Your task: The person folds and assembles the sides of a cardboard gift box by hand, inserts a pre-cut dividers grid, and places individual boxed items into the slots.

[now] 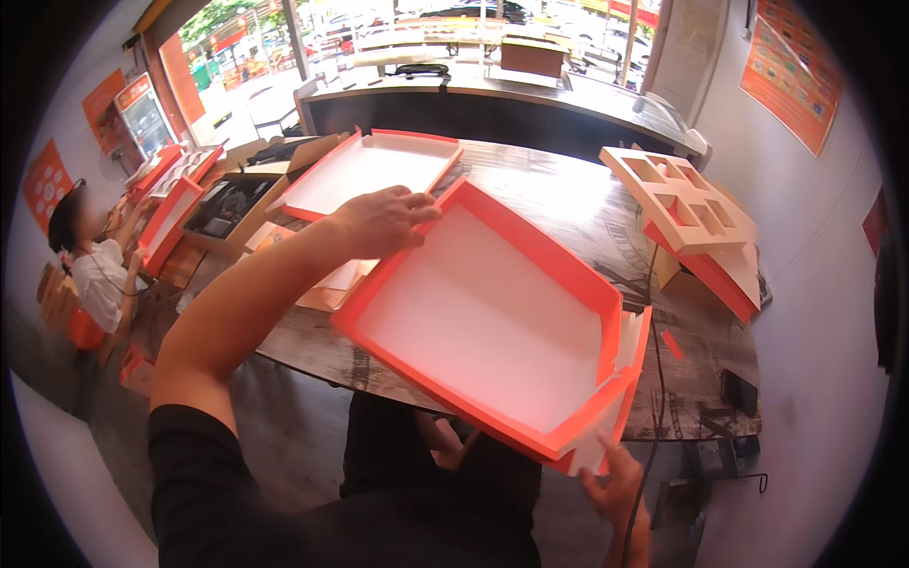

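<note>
A shallow orange cardboard box tray with a white inside lies tilted before me, partly over the table's front edge. My left hand grips its far left wall, fingers over the rim. At the near right corner my right hand holds a loose end flap between thumb and fingers. That end wall is partly unfolded; a second flap stands out from the right side. The other walls are upright.
Another tray lies behind my left hand. A compartment insert rests on orange card at right. A cable crosses the wooden table, near a dark phone-like slab. At left, a person handles an orange box; an open carton stands nearby.
</note>
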A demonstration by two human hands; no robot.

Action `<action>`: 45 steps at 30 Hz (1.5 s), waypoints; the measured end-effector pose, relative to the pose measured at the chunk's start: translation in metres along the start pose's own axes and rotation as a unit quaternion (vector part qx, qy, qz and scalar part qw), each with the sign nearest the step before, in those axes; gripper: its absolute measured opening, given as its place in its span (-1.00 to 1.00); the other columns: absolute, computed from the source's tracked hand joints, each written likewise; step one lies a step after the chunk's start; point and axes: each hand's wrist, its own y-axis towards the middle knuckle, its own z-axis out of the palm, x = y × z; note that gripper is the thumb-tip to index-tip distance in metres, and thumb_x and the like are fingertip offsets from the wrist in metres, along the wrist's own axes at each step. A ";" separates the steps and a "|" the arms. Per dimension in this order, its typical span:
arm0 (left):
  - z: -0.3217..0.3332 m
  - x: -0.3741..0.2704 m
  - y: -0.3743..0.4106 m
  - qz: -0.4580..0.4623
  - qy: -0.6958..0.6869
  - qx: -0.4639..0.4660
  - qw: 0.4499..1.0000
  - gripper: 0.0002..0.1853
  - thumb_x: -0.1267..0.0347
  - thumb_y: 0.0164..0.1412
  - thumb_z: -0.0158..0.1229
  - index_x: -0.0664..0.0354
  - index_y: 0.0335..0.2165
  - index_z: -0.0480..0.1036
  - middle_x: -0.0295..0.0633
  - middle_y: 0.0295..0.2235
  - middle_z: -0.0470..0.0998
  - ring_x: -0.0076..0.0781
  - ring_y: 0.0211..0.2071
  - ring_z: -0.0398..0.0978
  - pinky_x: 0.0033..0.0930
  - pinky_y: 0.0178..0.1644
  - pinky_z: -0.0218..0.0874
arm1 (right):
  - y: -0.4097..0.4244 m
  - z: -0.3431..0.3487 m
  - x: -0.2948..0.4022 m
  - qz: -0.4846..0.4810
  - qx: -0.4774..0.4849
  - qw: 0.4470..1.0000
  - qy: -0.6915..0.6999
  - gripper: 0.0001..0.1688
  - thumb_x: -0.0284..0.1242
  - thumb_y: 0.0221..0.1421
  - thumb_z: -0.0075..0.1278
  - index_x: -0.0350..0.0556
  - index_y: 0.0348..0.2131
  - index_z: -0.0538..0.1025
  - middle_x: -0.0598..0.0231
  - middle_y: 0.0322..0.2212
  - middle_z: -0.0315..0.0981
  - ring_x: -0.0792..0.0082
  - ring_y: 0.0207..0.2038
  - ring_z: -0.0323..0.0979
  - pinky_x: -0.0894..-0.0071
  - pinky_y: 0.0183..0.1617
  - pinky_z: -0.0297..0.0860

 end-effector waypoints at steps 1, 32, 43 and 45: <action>-0.001 0.003 0.015 -0.009 -0.006 0.009 1.000 -0.86 0.31 0.31 0.19 -0.16 -0.22 0.66 -0.29 0.27 0.40 -0.26 0.38 0.26 -0.19 0.43 0.17 | -0.006 0.001 0.002 -0.008 0.017 1.000 -0.018 -0.32 -0.38 0.07 0.36 -0.12 0.17 0.52 -0.04 -0.15 0.65 -0.03 -0.17 0.64 0.12 -0.10 0.53; 0.094 -0.161 -0.004 -0.409 -0.615 -0.277 0.615 -0.11 0.37 0.19 0.39 0.33 0.39 0.16 0.17 0.20 0.43 0.00 0.19 0.49 -0.08 0.25 0.37 | -0.025 0.153 0.082 0.069 0.278 0.898 0.334 0.09 -0.33 0.26 0.31 -0.16 0.50 0.02 0.03 -0.07 0.68 0.17 0.06 0.63 0.19 0.25 0.39; 0.072 -0.171 0.028 -0.385 -0.627 -0.279 0.617 -0.19 0.51 0.17 0.19 0.21 0.39 0.19 0.13 0.23 0.42 -0.01 0.18 0.51 -0.13 0.17 0.43 | -0.019 0.151 0.092 0.023 0.292 0.892 0.344 0.04 -0.35 0.25 0.31 -0.16 0.49 0.09 -0.02 0.13 0.54 0.21 0.00 0.65 0.23 0.11 0.49; 0.087 -0.162 0.033 -0.371 -0.617 -0.287 0.632 -0.19 0.53 0.19 0.17 0.17 0.40 0.18 0.02 0.25 0.43 -0.12 0.21 0.50 -0.22 0.10 0.48 | -0.001 0.147 0.100 0.021 0.277 0.892 0.356 0.01 -0.41 0.24 0.32 -0.20 0.47 0.13 -0.07 0.21 0.45 0.24 -0.02 0.66 0.21 0.15 0.49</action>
